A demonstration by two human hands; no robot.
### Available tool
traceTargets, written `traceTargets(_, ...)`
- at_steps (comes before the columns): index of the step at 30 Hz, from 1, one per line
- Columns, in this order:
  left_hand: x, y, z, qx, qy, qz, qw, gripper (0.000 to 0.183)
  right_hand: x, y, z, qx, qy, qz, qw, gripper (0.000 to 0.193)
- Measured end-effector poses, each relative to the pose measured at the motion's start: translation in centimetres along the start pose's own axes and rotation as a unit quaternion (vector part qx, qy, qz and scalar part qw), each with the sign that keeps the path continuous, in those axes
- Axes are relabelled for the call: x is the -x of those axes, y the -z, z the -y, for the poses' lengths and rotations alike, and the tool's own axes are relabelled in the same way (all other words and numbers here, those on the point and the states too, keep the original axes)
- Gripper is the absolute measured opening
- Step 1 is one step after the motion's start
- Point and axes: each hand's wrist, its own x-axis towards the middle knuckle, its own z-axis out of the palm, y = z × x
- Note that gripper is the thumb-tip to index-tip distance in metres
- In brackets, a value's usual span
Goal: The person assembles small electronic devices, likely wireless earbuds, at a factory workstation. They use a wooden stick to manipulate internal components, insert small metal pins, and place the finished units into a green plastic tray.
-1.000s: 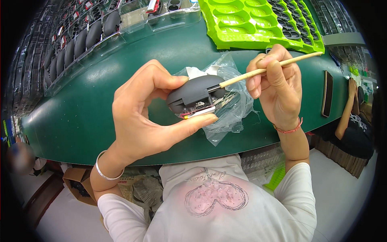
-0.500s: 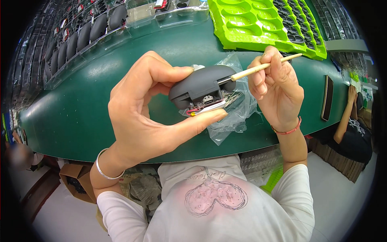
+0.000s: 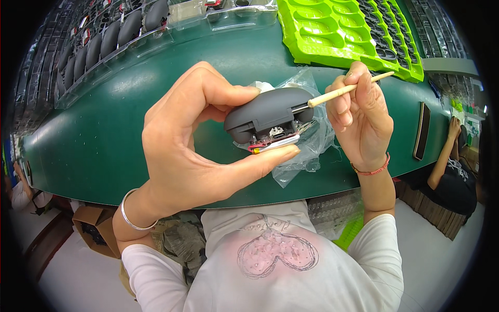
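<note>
Left hand [image 3: 192, 151] pinches a dark grey mouse shell [image 3: 267, 112] between thumb and fingertips, held up over the green table [image 3: 104, 135], underside parts showing at its near edge. Right hand [image 3: 361, 117] is closed round a thin wooden stick [image 3: 345, 91], tip touching the shell's right end. Clear plastic bag [image 3: 312, 143] sits just behind and under the shell. Green moulded tray [image 3: 338, 36] far right; row of dark shells [image 3: 112, 36] in a clear tray far left.
</note>
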Motion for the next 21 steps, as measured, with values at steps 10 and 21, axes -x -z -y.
traceTargets(10,0.06,-0.06,0.04,0.010,0.006,-0.002,1.000,0.048,-0.01,0.08,-0.04,0.003,0.005,0.002,1.000,0.025)
traceTargets(21,0.12,-0.06,-0.04,0.008,0.005,0.002,1.000,0.048,0.10,0.04,-0.05,0.031,0.026,0.008,0.999,0.023)
